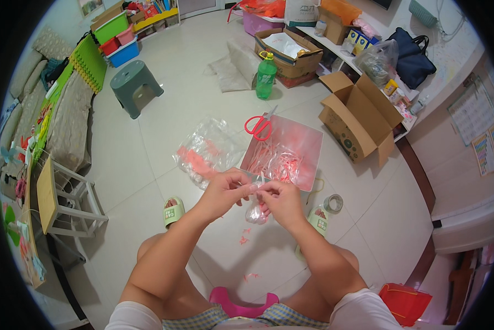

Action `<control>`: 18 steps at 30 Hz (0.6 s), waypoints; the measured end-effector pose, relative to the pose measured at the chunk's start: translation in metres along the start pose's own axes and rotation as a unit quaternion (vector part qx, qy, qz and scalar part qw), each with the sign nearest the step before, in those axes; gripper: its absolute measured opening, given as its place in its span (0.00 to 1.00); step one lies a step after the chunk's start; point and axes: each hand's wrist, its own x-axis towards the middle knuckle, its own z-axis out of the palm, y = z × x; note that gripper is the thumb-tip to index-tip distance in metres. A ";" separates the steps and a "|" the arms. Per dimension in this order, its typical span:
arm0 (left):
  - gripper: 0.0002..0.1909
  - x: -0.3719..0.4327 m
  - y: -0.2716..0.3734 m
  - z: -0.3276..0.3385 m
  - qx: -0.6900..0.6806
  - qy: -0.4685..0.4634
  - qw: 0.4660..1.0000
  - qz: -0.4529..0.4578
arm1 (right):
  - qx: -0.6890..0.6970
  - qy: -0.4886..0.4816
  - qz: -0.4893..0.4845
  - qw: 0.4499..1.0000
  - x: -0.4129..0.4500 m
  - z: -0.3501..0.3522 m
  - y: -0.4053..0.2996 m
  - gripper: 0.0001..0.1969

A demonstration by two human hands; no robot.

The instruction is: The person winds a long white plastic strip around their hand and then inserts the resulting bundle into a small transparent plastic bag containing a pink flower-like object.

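Observation:
My left hand (pixel 234 187) and my right hand (pixel 278 198) meet in front of me, fingertips pinching the gathered neck of a small clear plastic bag (pixel 255 212). The bag hangs below my fingers with shiny, whitish contents. Just beyond my hands is a pink box (pixel 313 152) holding thin pink and clear strips (pixel 286 165). Scissors with red handles (pixel 258 127) rest across its far left corner. Left of the box lies a large clear plastic bag (pixel 214 136) with pink and whitish pieces inside.
A roll of tape (pixel 333 203) lies by my right slipper (pixel 319 220). Pink scraps (pixel 243 239) dot the floor between my feet. An open cardboard box (pixel 354 119) stands at right, a green bottle (pixel 266 78) and a grey-green stool (pixel 133 84) farther off.

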 end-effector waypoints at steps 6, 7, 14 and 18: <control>0.05 0.003 -0.023 0.006 -0.001 0.012 0.999 0.051 | -0.145 -0.073 -0.112 0.980 -0.005 0.009 0.000 0.05; 0.06 0.003 -0.024 0.007 -0.015 0.027 0.998 0.048 | -0.134 -0.091 -0.141 0.977 -0.005 0.008 -0.001 0.05; 0.10 0.002 -0.006 -0.003 0.061 0.062 0.993 0.080 | 0.033 -0.098 -0.038 0.994 0.004 0.002 0.013 0.09; 0.15 -0.006 -0.005 0.002 0.228 0.021 0.966 0.124 | 0.043 -0.090 -0.035 0.994 0.004 0.001 0.003 0.10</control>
